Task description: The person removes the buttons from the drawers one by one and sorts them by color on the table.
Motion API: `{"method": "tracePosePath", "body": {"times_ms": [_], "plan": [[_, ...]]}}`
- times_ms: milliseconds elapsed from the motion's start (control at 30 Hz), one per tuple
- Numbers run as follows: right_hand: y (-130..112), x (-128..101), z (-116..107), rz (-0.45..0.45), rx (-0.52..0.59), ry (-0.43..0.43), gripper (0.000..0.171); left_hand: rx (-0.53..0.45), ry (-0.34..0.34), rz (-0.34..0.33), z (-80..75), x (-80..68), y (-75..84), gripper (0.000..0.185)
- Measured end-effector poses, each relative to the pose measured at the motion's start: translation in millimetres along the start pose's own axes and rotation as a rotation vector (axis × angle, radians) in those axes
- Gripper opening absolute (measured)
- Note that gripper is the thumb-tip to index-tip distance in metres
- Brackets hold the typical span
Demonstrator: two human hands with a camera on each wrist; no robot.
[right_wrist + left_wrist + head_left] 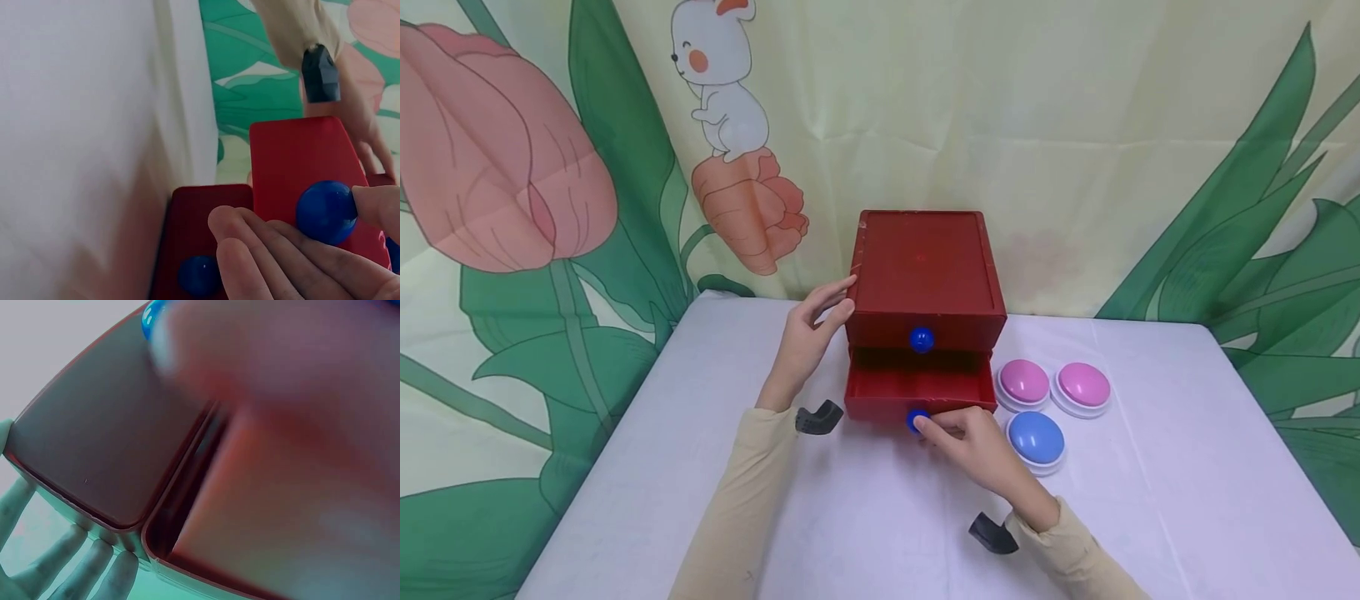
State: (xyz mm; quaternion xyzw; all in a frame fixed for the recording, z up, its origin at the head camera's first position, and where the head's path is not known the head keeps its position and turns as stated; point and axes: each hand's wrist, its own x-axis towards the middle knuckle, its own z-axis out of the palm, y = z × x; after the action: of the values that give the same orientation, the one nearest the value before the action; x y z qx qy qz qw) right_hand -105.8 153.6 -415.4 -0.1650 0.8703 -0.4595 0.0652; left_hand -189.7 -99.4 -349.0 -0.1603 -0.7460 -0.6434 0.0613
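A dark red two-drawer cabinet [922,262] stands at the back of the table. Its lower drawer [920,385] is pulled partway out, while the upper one, with a blue knob [921,339], is pushed in. My right hand [981,450] pinches the lower drawer's blue knob [326,212] between thumb and fingers. Against the cabinet's left side rests my left hand [805,342], its fingers extended along the wall. In the left wrist view, those fingers [87,569] touch the cabinet's side, and blurred skin covers much of the right half.
Two pink push lights [1025,382] [1082,386] and a blue one [1036,438], all dome-shaped on white bases, sit right of the drawer. A white cloth covers the table [865,533]. Behind hangs a curtain [1037,125] printed with plants and a rabbit.
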Motion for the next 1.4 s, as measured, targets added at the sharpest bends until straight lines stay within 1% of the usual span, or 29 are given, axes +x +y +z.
{"method": "tracePosePath", "body": {"times_ms": [200, 533, 600, 667, 800, 833, 900, 1000, 1200, 1400], "plan": [[2, 10, -2, -0.013, 0.022, -0.005, 0.029, 0.004, 0.002, 0.003, 0.2, -0.1, 2.7, 0.042], [5, 23, -5, 0.01, 0.058, 0.017, 0.029, 0.0, 0.001, 0.005, 2.1, 0.3, 2.7, 0.043], [5, 26, -6, 0.016, 0.059, 0.024, 0.03, -0.002, 0.002, 0.006, 2.7, 0.8, 1.7, 0.043], [5, 29, -7, 0.025, 0.054, 0.03, 0.033, -0.001, 0.005, 0.014, 2.4, 3.7, -7.6, 0.042], [7, 35, -7, 0.037, 0.043, 0.045, 0.037, -0.005, 0.005, 0.015, 2.7, 3.9, -9.8, 0.042], [7, 37, -7, 0.032, 0.043, 0.05, 0.037, -0.006, 0.006, 0.018, 2.5, 3.7, -9.6, 0.042], [8, 41, -6, 0.028, 0.056, 0.056, 0.038, -0.005, 0.005, 0.013, 2.7, 0.5, -0.2, 0.043], [10, 46, -6, 0.02, 0.084, 0.062, 0.039, 0.0, 0.004, 0.014, 1.6, -0.9, 2.5, 0.043], [12, 52, -6, 0.015, 0.125, 0.058, 0.039, 0.004, 0.009, 0.006, 0.6, -2.2, 2.7, 0.043], [13, 55, -7, 0.021, 0.148, 0.064, 0.037, -0.002, 0.007, 0.016, 1.2, -1.4, 2.4, 0.043]]}}
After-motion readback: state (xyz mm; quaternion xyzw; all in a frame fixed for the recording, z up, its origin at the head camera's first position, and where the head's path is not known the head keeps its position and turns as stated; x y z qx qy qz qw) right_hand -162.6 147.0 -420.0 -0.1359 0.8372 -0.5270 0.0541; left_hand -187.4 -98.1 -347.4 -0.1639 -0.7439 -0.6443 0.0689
